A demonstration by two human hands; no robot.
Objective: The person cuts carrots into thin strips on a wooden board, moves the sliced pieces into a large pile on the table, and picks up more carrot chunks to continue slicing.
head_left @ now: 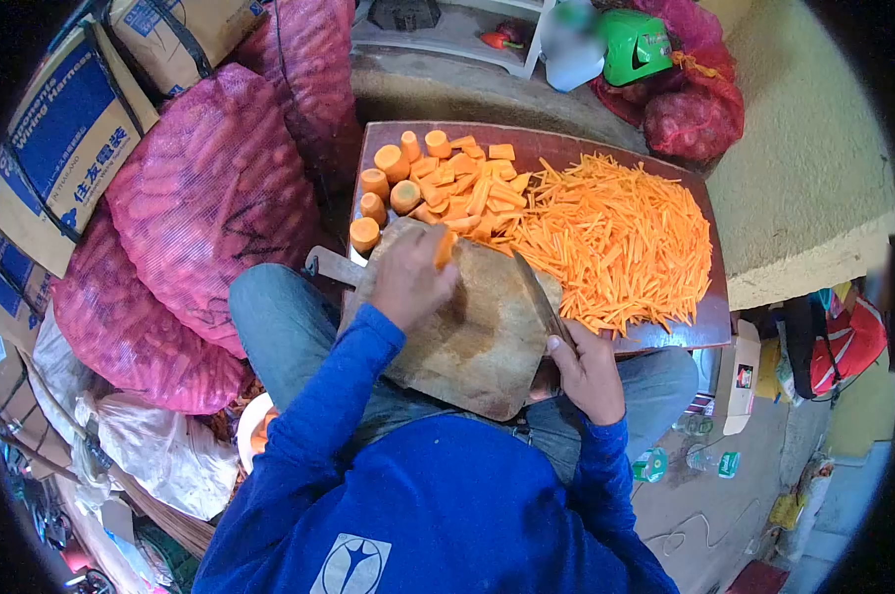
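My left hand [411, 277] is over the upper left of a worn wooden chopping board [467, 361], with its fingers closed on a piece of carrot [446, 248]. At the board's right side my right hand [588, 374] grips a knife [539, 297], its blade pointing up and away from me. The board rests across my lap and against the table edge. Beyond it lie cut carrot chunks and slices [457, 183]. To their right spreads a big heap of carrot sticks [621, 243]. Thick carrot stumps [391, 163] stand at the table's left.
The carrots lie on a dark red table [700, 322]. A flat grey handle-like piece with a hole [334, 266] sticks out left of the board. Pink mesh sacks [215, 208] fill the left side. A white bucket [253, 433] sits by my left leg, plastic bottles [650, 464] at right.
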